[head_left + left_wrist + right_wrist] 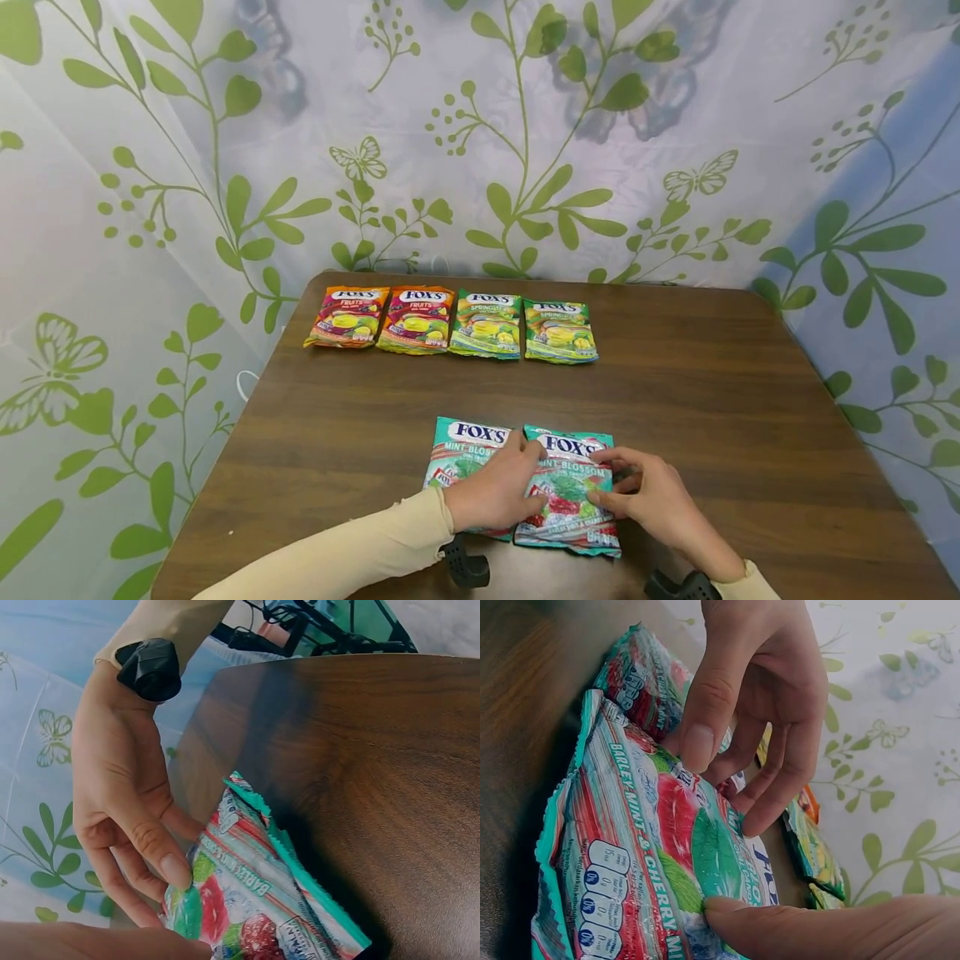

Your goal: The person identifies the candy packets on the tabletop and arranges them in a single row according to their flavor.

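Two teal Fox's Mint Blossom candy bags lie side by side near the front of the table. The right-hand mint bag [566, 500] is between both hands, its fruit print turned up. My left hand [495, 487] reaches over the left mint bag [472, 433], partly hiding it, and grips the right bag's left edge. My right hand [656, 504] holds its right side, thumb on the front and fingers along the edge. In the left wrist view the right hand's thumb [176, 870] presses the bag [247, 877]. The right wrist view shows the left hand [780, 697] at the bag's [675, 847] far side.
Along the back of the brown table [720, 400] stretches a row of smaller bags: orange-red Fruits bags [347, 318] [416, 321] at left, green Spring Tea bags [486, 325] [559, 332] at right. A leaf-patterned curtain [420, 150] hangs behind.
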Action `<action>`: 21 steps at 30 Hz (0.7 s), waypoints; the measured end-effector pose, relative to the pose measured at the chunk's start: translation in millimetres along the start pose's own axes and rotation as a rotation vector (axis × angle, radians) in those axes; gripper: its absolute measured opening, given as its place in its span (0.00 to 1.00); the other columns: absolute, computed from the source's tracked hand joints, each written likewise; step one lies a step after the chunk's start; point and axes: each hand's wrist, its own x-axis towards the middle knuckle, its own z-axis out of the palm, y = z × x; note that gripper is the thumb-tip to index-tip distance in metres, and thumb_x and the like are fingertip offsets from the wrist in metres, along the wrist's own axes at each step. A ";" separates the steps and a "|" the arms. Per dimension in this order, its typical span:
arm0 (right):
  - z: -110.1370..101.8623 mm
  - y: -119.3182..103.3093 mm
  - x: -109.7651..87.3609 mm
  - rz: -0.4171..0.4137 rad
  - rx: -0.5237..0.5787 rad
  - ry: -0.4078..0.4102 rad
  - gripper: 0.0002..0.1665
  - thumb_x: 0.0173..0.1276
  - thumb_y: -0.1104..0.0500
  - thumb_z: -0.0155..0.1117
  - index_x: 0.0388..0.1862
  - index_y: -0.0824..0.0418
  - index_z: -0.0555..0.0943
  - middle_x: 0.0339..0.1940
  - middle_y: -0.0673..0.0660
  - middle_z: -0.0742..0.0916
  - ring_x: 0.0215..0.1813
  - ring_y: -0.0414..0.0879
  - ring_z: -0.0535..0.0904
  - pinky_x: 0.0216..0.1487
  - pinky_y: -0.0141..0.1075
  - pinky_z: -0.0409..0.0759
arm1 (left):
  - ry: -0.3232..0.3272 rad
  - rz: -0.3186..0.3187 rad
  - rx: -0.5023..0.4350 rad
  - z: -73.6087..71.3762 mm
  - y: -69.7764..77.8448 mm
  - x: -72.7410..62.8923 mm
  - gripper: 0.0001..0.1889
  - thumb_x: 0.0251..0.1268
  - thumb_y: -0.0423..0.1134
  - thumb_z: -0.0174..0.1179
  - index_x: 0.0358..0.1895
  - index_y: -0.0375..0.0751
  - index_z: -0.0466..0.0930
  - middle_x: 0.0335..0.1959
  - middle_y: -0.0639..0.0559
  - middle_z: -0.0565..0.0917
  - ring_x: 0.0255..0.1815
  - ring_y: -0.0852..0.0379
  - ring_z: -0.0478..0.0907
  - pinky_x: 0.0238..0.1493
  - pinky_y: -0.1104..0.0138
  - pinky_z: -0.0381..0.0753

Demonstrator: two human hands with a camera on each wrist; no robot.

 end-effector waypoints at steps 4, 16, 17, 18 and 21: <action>0.5 0.5 0.4 0.015 -0.047 0.030 0.32 0.62 0.61 0.88 0.64 0.63 0.87 0.51 0.60 0.87 0.41 0.49 0.86 0.35 0.40 0.88 | 0.008 -0.015 0.021 -3.7 8.6 -2.8 0.27 0.75 0.43 0.73 0.69 0.34 0.76 0.58 0.41 0.73 0.46 0.58 0.77 0.50 0.65 0.82; 1.4 1.3 -0.5 0.023 -0.090 0.061 0.35 0.61 0.57 0.89 0.66 0.61 0.86 0.56 0.60 0.88 0.43 0.49 0.87 0.40 0.42 0.85 | 0.061 0.034 -0.006 1.8 4.4 -1.3 0.26 0.74 0.41 0.74 0.68 0.34 0.75 0.54 0.44 0.70 0.41 0.61 0.73 0.45 0.67 0.80; 1.4 1.5 -0.5 0.020 -0.091 0.063 0.35 0.61 0.57 0.89 0.66 0.61 0.86 0.57 0.60 0.88 0.44 0.49 0.87 0.40 0.42 0.85 | 0.066 0.037 -0.009 2.0 4.0 -0.7 0.26 0.74 0.40 0.73 0.68 0.34 0.75 0.54 0.44 0.70 0.41 0.61 0.73 0.45 0.67 0.80; 1.5 1.8 -0.4 0.021 -0.092 0.067 0.35 0.61 0.57 0.89 0.66 0.60 0.86 0.58 0.61 0.88 0.44 0.49 0.87 0.40 0.42 0.85 | 0.070 0.039 -0.012 2.8 3.3 0.0 0.26 0.74 0.40 0.73 0.68 0.34 0.75 0.55 0.44 0.70 0.42 0.61 0.73 0.46 0.67 0.80; 1.1 3.1 -0.7 0.015 -0.098 0.075 0.35 0.60 0.57 0.90 0.66 0.60 0.86 0.61 0.61 0.88 0.44 0.48 0.88 0.40 0.42 0.85 | 0.080 0.041 -0.026 3.5 3.3 0.9 0.26 0.75 0.40 0.73 0.68 0.34 0.75 0.55 0.44 0.69 0.41 0.61 0.73 0.45 0.68 0.80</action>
